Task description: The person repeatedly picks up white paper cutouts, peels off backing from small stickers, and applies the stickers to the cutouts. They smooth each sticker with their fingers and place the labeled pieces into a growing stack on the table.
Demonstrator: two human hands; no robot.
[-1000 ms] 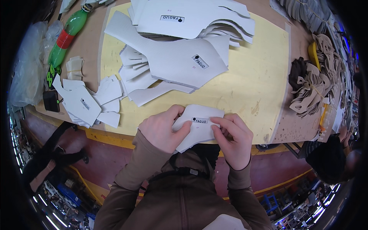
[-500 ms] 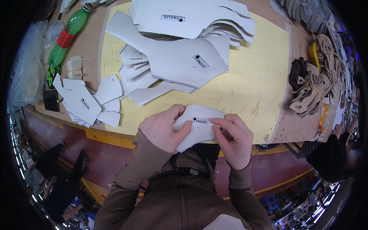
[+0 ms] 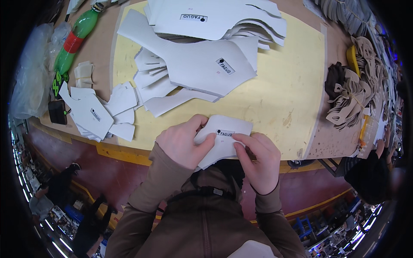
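Note:
A white cut-out piece with a small printed label is held over the near edge of the yellow cutting mat. My left hand grips its left side, thumb on top. My right hand pinches its right lower edge with fingers curled. Both hands sit close together just above my brown jacket. The lower part of the piece is hidden behind my hands.
A big stack of white cut pieces covers the mat's far left. Smaller white pieces lie at the table's left edge, next to a green bottle and a clear plastic bag. Bundles of beige pieces sit at right.

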